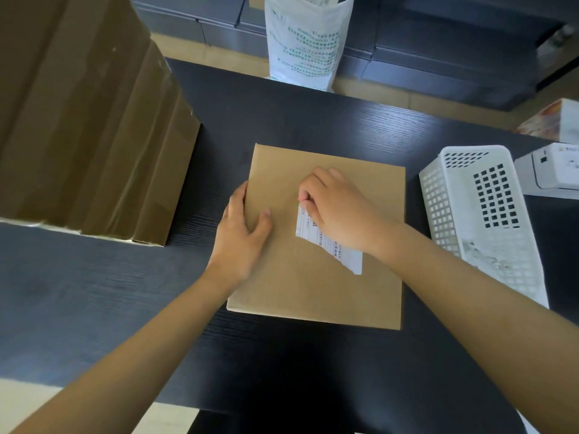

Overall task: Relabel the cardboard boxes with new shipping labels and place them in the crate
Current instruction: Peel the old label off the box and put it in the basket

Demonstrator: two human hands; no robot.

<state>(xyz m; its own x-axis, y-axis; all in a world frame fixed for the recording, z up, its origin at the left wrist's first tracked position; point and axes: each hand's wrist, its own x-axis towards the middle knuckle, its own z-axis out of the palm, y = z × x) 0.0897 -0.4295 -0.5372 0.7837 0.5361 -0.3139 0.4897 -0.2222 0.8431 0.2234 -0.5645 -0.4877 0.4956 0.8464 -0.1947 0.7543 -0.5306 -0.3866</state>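
Forearms reach in from six o'clock onto the flat cardboard box (316, 239) at the centre of the dark table (94, 292). Left hand (241, 233) lies flat, fingers straight, pressing the box's nine-o'clock edge. Right hand (338, 211) is curled — fingertips pinching the top of the white shipping label (327, 242). White crate (482, 214) stands at three o'clock.

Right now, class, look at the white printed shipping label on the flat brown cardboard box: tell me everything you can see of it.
The white printed shipping label is a paper sticker with dark text lines and a small barcode. It lies on top of the flat brown cardboard box, right of centre, skewed to the box edges. Its lower edge looks ragged, as if torn. The right hand covers its upper part, fingers curled, pinching its top corner. The left hand rests on the box only.
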